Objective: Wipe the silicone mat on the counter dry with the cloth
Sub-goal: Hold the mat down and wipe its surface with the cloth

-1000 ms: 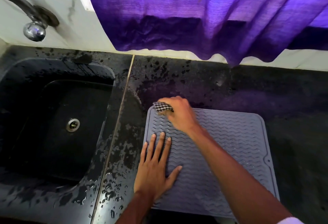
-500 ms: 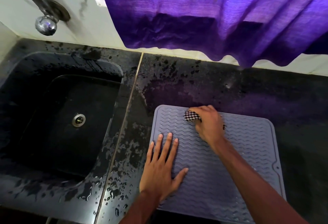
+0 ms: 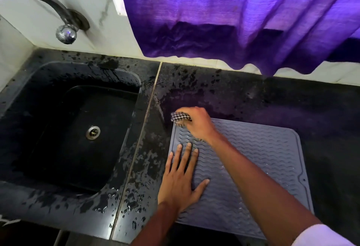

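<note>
Checkered cloth on grey mat

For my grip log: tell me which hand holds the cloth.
The right hand grips the cloth at the far left corner of the mat; the left hand lies flat on it, empty.

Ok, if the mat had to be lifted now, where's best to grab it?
Probably the right edge, at the small holed tab, coming from the right. The silicone mat lies flat, the left hand presses its left part and the right hand holds the cloth at the far left corner, so that side alone is free.
</note>
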